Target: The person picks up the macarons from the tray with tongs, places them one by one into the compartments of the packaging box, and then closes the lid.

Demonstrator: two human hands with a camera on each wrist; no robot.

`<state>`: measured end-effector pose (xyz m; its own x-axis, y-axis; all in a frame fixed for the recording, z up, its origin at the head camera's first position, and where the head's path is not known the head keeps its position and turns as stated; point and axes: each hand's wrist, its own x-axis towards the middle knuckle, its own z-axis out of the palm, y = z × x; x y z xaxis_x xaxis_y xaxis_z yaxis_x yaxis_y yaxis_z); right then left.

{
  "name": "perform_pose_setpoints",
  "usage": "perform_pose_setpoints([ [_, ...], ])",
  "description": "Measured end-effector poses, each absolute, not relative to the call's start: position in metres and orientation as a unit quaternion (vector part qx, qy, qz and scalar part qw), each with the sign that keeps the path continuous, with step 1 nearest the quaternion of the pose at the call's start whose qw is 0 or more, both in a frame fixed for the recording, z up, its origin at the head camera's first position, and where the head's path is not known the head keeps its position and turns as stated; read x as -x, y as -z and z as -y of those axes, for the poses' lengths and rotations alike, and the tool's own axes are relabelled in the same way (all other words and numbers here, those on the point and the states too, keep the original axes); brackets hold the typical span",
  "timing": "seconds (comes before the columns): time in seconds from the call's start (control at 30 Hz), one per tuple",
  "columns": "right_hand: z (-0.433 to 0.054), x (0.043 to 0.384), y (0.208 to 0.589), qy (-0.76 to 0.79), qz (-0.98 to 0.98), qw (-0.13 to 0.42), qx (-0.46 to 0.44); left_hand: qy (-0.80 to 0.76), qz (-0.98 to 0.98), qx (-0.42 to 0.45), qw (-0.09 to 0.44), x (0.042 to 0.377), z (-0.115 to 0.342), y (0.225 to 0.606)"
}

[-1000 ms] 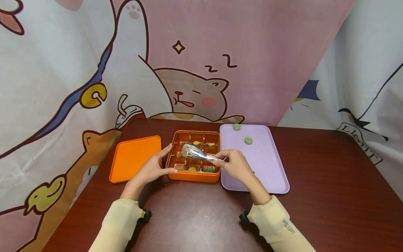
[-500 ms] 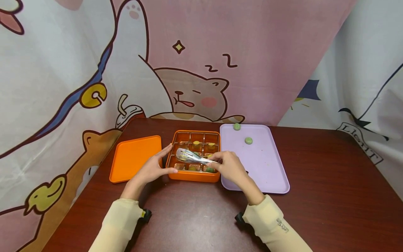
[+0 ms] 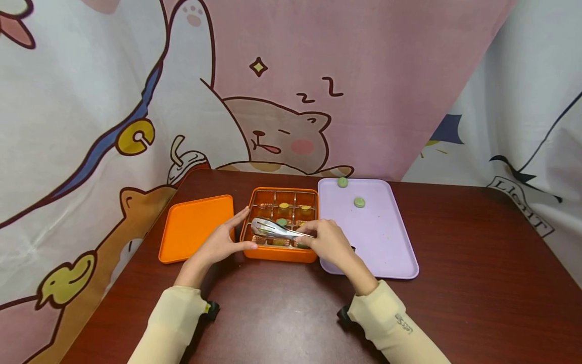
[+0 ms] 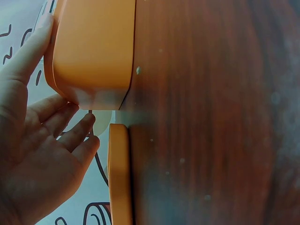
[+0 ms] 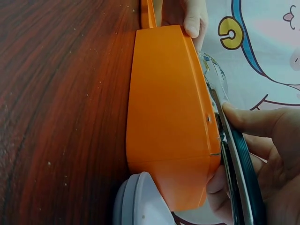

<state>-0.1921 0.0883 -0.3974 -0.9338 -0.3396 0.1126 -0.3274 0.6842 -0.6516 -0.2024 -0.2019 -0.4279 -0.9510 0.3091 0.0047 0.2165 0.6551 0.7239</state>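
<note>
My right hand (image 3: 325,240) grips metal tongs (image 3: 275,230) low over the open orange box (image 3: 279,255). Their slotted head reaches across the left and front compartments; what lies between the tips is unclear. Inside, a divided clear insert holds small round pieces, including a green one (image 3: 282,222) and a yellow one (image 3: 284,206). My left hand (image 3: 220,245) rests at the box's left front corner, thumb along the front rim and index finger along the left side. In the left wrist view the fingers (image 4: 77,136) are spread beside the box wall.
An orange lid (image 3: 193,230) lies flat left of the box, partly behind my left hand. Against the box's right side is a lilac tray (image 3: 382,242) with two green macarons, one near its far edge (image 3: 342,182) and another closer (image 3: 359,202). A printed cloth (image 3: 386,91) hangs behind the table.
My right hand has moved left and slightly toward me, bringing the tongs' head over the left front compartments. This uncovers the green piece in the middle. My left hand stays put.
</note>
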Motion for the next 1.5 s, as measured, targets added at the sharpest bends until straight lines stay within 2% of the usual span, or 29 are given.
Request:
perform_pose_setpoints([
  [1.13,-0.103,0.194,0.394,0.389,-0.91,0.011,0.147,-0.391,-0.907,-0.144,0.063,0.203,0.202,0.429],
  [1.5,-0.122,0.194,0.395,0.394,-0.91,-0.017,0.13,-0.39,-0.907,-0.145,0.061,0.203,0.202,0.429],
])
